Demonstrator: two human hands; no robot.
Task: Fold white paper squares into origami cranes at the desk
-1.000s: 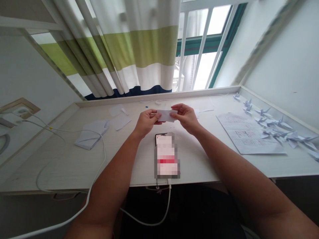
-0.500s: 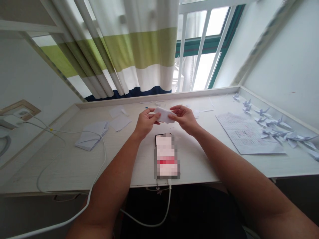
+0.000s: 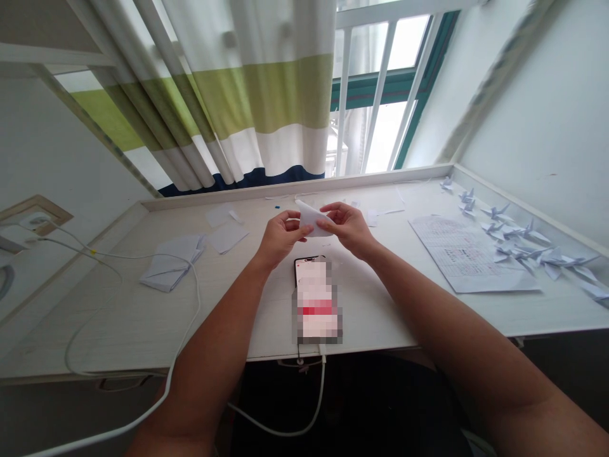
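A small folded piece of white paper (image 3: 311, 216) is held up above the desk, one corner pointing up and to the left. My left hand (image 3: 284, 233) pinches its lower left part between thumb and fingers. On the other side, my right hand (image 3: 348, 227) grips the right edge, its thumb pressed on the front near the left thumb. Fingers behind the sheet are partly hidden. Just below the hands a phone (image 3: 316, 279) lies face up on the desk, its screen blurred out.
Folded white sheets (image 3: 171, 260) and a loose square (image 3: 228, 238) lie at left. At right are a written sheet (image 3: 469, 254) and several folded paper cranes (image 3: 511, 231). A white cable (image 3: 197, 304) crosses the left side near my forearm. The white desk (image 3: 380, 311) has a raised back edge.
The paper has turned in my hands, so a pointed corner now stands up at its upper left. Both hands stay in nearly the same place. The view has shifted slightly.
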